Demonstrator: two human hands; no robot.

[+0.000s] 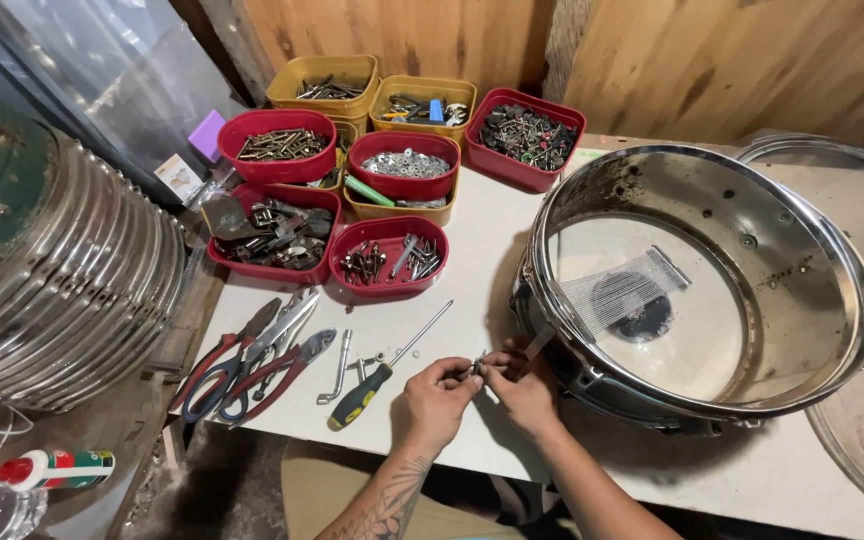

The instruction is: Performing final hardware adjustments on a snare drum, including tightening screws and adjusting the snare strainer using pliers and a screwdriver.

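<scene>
Steel drum shell [752, 240] beside two hands, left hand [435, 400] and right hand [524, 392], both pinching one small metal part [477, 367].

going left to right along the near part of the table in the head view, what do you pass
Stack of metal hoops → pliers and cutters with red handles → bent metal key → screwdriver → left hand → right hand → snare drum shell
</scene>
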